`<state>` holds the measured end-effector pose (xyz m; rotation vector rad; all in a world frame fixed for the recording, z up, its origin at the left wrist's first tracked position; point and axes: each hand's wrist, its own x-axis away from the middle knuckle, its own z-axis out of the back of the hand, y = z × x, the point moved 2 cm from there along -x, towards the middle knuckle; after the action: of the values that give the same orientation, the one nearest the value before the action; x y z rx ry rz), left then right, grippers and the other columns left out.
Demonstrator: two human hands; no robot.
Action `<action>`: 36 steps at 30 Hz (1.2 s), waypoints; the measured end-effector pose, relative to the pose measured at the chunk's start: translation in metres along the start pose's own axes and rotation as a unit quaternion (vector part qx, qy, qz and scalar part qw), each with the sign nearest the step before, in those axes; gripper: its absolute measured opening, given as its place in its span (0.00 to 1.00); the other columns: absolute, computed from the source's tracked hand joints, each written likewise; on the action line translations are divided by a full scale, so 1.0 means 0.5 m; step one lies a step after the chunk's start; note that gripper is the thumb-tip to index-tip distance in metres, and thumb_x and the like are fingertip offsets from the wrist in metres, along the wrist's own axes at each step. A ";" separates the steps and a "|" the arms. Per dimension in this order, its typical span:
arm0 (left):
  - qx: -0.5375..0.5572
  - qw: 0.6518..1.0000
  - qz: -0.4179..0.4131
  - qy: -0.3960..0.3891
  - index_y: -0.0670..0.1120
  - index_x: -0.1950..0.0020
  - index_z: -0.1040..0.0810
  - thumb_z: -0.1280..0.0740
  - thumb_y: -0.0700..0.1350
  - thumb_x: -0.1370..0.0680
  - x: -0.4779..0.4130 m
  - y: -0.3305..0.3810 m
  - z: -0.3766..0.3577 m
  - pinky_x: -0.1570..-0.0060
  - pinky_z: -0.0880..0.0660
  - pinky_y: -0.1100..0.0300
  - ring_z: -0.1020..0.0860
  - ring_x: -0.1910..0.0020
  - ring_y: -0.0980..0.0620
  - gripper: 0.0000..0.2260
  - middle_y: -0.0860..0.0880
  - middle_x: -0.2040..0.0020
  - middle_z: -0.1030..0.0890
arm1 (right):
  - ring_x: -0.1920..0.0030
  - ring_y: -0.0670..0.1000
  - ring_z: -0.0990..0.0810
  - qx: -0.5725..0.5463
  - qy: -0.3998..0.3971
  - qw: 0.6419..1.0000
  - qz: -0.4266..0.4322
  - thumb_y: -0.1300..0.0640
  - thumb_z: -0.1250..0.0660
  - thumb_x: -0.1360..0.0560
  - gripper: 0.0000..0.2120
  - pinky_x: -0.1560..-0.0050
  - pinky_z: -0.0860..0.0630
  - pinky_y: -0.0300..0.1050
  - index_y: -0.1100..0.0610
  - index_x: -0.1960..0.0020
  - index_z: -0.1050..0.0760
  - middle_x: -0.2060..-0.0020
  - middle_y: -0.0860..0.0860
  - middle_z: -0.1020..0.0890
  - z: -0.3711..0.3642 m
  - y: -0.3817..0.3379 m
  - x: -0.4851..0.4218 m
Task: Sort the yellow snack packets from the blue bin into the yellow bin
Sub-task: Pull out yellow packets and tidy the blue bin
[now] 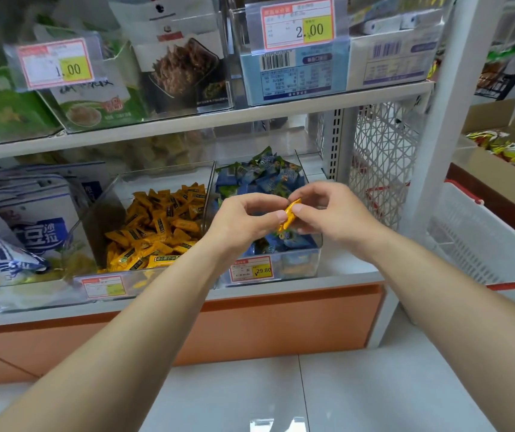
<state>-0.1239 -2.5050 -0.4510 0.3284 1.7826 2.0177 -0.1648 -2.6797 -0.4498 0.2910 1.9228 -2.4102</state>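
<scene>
Pinched between left hand (243,222) and right hand (334,213): small yellow foil snack packet (290,213), above clear plastic bin of blue packets (299,263). Transfer step, seemingly. Next: carry toward nine o'clock, release into clear plastic bin of yellow packets (94,232).

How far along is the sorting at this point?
Done: the yellow bin already holds a pile of yellow packets. In hand: left hand and right hand pinch one yellow packet over the blue bin. Left: drop it in the yellow bin; whether more hide among the blue packets, I cannot tell.
</scene>
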 end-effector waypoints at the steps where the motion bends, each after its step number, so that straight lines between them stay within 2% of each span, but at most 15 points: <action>1: 0.006 1.000 -0.003 -0.002 0.49 0.47 0.15 0.28 0.40 0.23 -0.002 -0.005 -0.006 0.47 0.20 0.57 0.16 0.47 0.48 0.07 0.47 0.50 0.14 | 0.57 0.56 0.15 0.009 -0.001 1.000 0.000 0.61 0.31 0.22 0.03 0.58 0.18 0.46 0.55 0.50 0.20 0.55 0.58 0.16 0.012 0.002 0.000; 4: -0.187 0.980 -0.072 0.011 0.52 0.42 0.17 0.31 0.45 0.21 -0.021 -0.020 -0.020 0.44 0.23 0.60 0.19 0.44 0.58 0.09 0.54 0.45 0.16 | 0.56 0.60 0.18 0.115 0.043 0.992 0.020 0.54 0.32 0.22 0.05 0.52 0.19 0.58 0.54 0.50 0.19 0.57 0.57 0.17 0.053 0.012 -0.004; 6: -0.392 0.912 -0.118 -0.030 0.56 0.39 0.19 0.32 0.50 0.21 -0.037 -0.032 -0.038 0.39 0.28 0.57 0.24 0.39 0.56 0.12 0.55 0.39 0.20 | 0.59 0.60 0.20 0.174 0.063 0.982 0.040 0.50 0.33 0.22 0.10 0.55 0.21 0.57 0.57 0.55 0.19 0.63 0.58 0.18 0.070 0.019 -0.004; 8: -0.512 0.847 -0.122 -0.078 0.58 0.39 0.20 0.31 0.57 0.23 -0.052 -0.044 -0.050 0.38 0.30 0.52 0.27 0.38 0.50 0.14 0.53 0.37 0.23 | 0.63 0.55 0.24 0.230 0.076 0.968 0.061 0.48 0.33 0.22 0.14 0.61 0.29 0.49 0.57 0.60 0.22 0.67 0.53 0.23 0.075 0.026 0.000; 11: -0.550 0.823 -0.114 -0.081 0.60 0.44 0.19 0.29 0.62 0.26 -0.076 -0.040 -0.040 0.47 0.26 0.51 0.26 0.43 0.50 0.13 0.54 0.43 0.22 | 0.62 0.47 0.29 0.294 0.086 0.949 0.071 0.48 0.37 0.20 0.14 0.63 0.39 0.43 0.54 0.60 0.24 0.63 0.48 0.27 0.069 0.035 -0.002; 15: -0.629 0.768 -0.117 -0.044 0.55 0.54 0.18 0.31 0.57 0.25 -0.092 -0.026 -0.004 0.59 0.22 0.53 0.22 0.53 0.50 0.07 0.55 0.55 0.20 | 0.62 0.50 0.24 0.300 0.078 0.949 0.053 0.47 0.38 0.20 0.12 0.64 0.33 0.44 0.52 0.57 0.24 0.64 0.50 0.20 0.063 0.045 -0.005; 18: -0.676 0.732 -0.090 -0.003 0.54 0.54 0.17 0.32 0.53 0.24 -0.082 -0.026 0.021 0.58 0.22 0.54 0.21 0.53 0.46 0.06 0.51 0.53 0.19 | 0.60 0.52 0.23 0.294 0.071 0.952 0.041 0.46 0.38 0.20 0.11 0.64 0.31 0.41 0.53 0.51 0.24 0.61 0.50 0.20 0.061 0.056 -0.004; 20: -0.694 0.707 -0.127 0.042 0.54 0.52 0.17 0.31 0.49 0.25 -0.072 -0.020 0.020 0.53 0.27 0.53 0.22 0.49 0.44 0.05 0.50 0.51 0.20 | 0.57 0.52 0.25 0.295 0.068 0.953 0.023 0.44 0.37 0.21 0.12 0.64 0.34 0.42 0.53 0.47 0.27 0.57 0.49 0.21 0.059 0.063 -0.006; 21: -0.685 0.709 -0.159 0.055 0.54 0.51 0.17 0.31 0.47 0.25 -0.068 -0.016 0.010 0.52 0.28 0.52 0.23 0.49 0.44 0.06 0.50 0.51 0.19 | 0.56 0.53 0.25 0.298 0.064 0.952 0.013 0.43 0.36 0.22 0.13 0.64 0.35 0.44 0.52 0.45 0.28 0.56 0.50 0.22 0.057 0.066 -0.006; 23: -0.594 0.779 -0.198 0.035 0.53 0.50 0.16 0.32 0.44 0.25 -0.060 -0.008 -0.018 0.53 0.24 0.53 0.21 0.51 0.48 0.07 0.51 0.52 0.18 | 0.55 0.54 0.24 0.312 0.052 0.949 0.005 0.44 0.33 0.23 0.14 0.61 0.34 0.45 0.52 0.45 0.29 0.54 0.52 0.21 0.054 0.071 -0.007; 25: -0.478 0.866 -0.142 -0.040 0.51 0.48 0.16 0.32 0.43 0.24 -0.052 -0.014 -0.049 0.50 0.21 0.56 0.20 0.53 0.55 0.08 0.54 0.53 0.16 | 0.54 0.56 0.23 0.323 0.049 0.945 0.003 0.47 0.32 0.23 0.13 0.58 0.32 0.45 0.53 0.44 0.27 0.54 0.54 0.20 0.054 0.074 -0.006; 26: -0.452 0.882 -0.109 -0.074 0.50 0.46 0.17 0.32 0.45 0.24 -0.049 -0.023 -0.061 0.49 0.21 0.57 0.19 0.53 0.57 0.09 0.54 0.52 0.16 | 0.55 0.56 0.23 0.323 0.052 0.945 0.003 0.48 0.32 0.23 0.12 0.58 0.32 0.45 0.53 0.44 0.26 0.54 0.54 0.20 0.054 0.075 -0.005; 32: -0.557 0.805 -0.067 -0.191 0.54 0.39 0.21 0.32 0.61 0.26 -0.044 -0.055 -0.057 0.54 0.24 0.59 0.22 0.51 0.56 0.19 0.56 0.46 0.18 | 0.57 0.53 0.24 0.311 0.047 0.949 0.008 0.48 0.31 0.24 0.11 0.59 0.34 0.43 0.52 0.46 0.26 0.56 0.51 0.20 0.056 0.074 -0.002; 34: -0.616 0.756 -0.071 -0.212 0.53 0.35 0.24 0.32 0.62 0.27 -0.038 -0.068 -0.055 0.50 0.25 0.56 0.23 0.48 0.52 0.23 0.54 0.45 0.20 | 0.57 0.52 0.24 0.312 0.041 0.949 0.005 0.47 0.31 0.24 0.10 0.60 0.34 0.42 0.51 0.47 0.26 0.56 0.50 0.21 0.057 0.074 -0.002; 36: -0.634 0.741 -0.082 -0.206 0.54 0.34 0.24 0.31 0.61 0.26 -0.032 -0.078 -0.053 0.50 0.27 0.56 0.24 0.47 0.51 0.23 0.53 0.44 0.23 | 0.57 0.52 0.24 0.311 0.033 0.950 -0.001 0.46 0.31 0.24 0.10 0.61 0.34 0.42 0.49 0.48 0.27 0.57 0.50 0.21 0.057 0.074 0.000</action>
<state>-0.1153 -2.5324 -0.4917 0.1253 -0.0482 2.2607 -0.1623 -2.7160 -0.4795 0.3889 1.1168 -2.9732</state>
